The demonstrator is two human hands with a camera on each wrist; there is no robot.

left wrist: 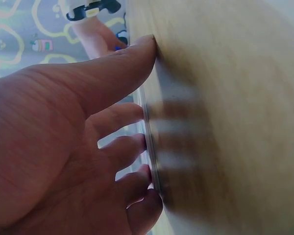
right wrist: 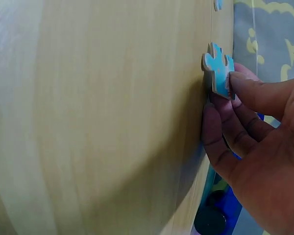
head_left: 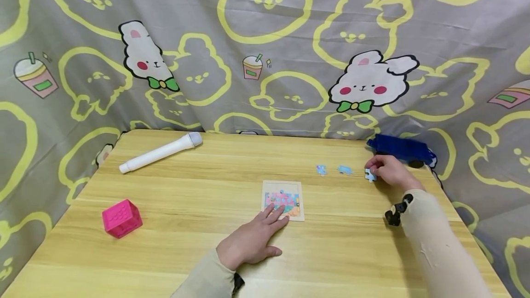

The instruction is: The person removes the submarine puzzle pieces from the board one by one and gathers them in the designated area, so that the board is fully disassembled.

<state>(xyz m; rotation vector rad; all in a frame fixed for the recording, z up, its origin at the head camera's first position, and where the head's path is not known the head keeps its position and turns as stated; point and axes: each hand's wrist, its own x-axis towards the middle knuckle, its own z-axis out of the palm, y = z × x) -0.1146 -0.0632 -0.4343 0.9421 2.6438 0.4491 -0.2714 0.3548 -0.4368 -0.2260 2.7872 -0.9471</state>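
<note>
My right hand (head_left: 391,170) pinches a light-blue jigsaw piece (right wrist: 218,73) between thumb and fingers at the right side of the table. Two more blue pieces lie in a row to its left: a nearer puzzle piece (head_left: 345,170) and a farther puzzle piece (head_left: 321,169). In the middle, a square puzzle board (head_left: 283,184) has a pale frame and a partly filled pink, blue and orange picture. My left hand (head_left: 252,240) rests its outstretched fingertips on the board's lower left part, covering some of the picture. Its thumb points off to the side, over the wood.
A white microphone (head_left: 159,153) lies at the back left of the wooden table (head_left: 186,243). Nearer on the left stands a pink cube (head_left: 122,218). Behind my right hand, a blue toy car (head_left: 401,147) sits at the back right corner. A patterned curtain (head_left: 290,49) hangs behind.
</note>
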